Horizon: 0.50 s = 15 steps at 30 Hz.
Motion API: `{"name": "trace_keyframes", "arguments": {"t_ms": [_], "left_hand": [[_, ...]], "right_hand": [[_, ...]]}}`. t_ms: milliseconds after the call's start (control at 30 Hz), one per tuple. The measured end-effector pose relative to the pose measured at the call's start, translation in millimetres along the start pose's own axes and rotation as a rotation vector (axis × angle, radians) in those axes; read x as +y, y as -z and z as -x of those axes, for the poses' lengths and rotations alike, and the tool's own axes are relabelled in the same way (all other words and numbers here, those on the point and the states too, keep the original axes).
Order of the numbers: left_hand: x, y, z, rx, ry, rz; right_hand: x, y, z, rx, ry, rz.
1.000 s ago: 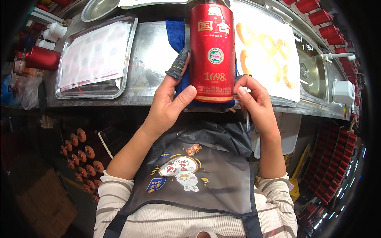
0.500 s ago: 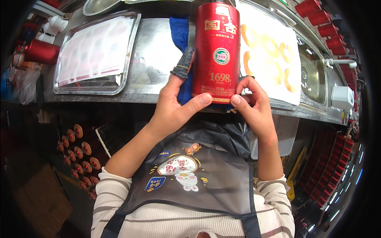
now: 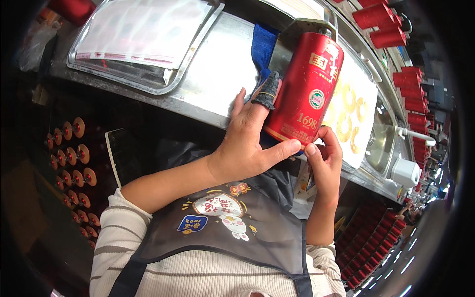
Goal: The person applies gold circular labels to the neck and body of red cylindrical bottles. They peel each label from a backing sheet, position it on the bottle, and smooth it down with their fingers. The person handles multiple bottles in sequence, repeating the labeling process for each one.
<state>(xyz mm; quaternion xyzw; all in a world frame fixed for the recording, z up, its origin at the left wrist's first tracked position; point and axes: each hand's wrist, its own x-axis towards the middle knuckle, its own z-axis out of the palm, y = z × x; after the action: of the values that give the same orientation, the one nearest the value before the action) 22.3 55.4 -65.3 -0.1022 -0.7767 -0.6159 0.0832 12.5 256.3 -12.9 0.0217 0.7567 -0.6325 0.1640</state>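
Observation:
A glossy red cylindrical bottle (image 3: 307,89) with gold and white printing lies tilted, its narrow far end at a metal bracket (image 3: 309,25). My left hand (image 3: 237,136) holds its left side, thumb along the near rim. One left finger wears a dark grey wrap (image 3: 266,91) secured with a thin band, pressed against the bottle. My right hand (image 3: 326,158) grips the near right edge with its thumb and curled index finger; its other fingers are partly hidden. Beyond my left fingers hangs a blue cloth (image 3: 263,49). The bottle's underside is hidden.
Left on the metal counter, a steel tray (image 3: 198,44) holds pale printed sheets (image 3: 143,32). To the right lie a white sheet with golden ring prints (image 3: 346,111), a sink (image 3: 380,133), a white tap (image 3: 415,137) and a white container (image 3: 405,172). Red bottles (image 3: 381,20) line the right.
The view has turned and shifted, so the counter now slants down to the right. The bottle's far end leans right in the picture. Both hands stay on its near end.

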Motion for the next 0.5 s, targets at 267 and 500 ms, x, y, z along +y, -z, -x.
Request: {"name": "trace_keyframes", "arguments": {"t_ms": [267, 500], "left_hand": [[-18, 11, 1, -0.109, 0.141, 0.799], [-11, 4, 5, -0.156, 0.129, 0.442]], "right_hand": [[-2, 4, 5, -0.036, -0.002, 0.003], [-1, 0, 8, -0.002, 0.029, -0.066]]}}
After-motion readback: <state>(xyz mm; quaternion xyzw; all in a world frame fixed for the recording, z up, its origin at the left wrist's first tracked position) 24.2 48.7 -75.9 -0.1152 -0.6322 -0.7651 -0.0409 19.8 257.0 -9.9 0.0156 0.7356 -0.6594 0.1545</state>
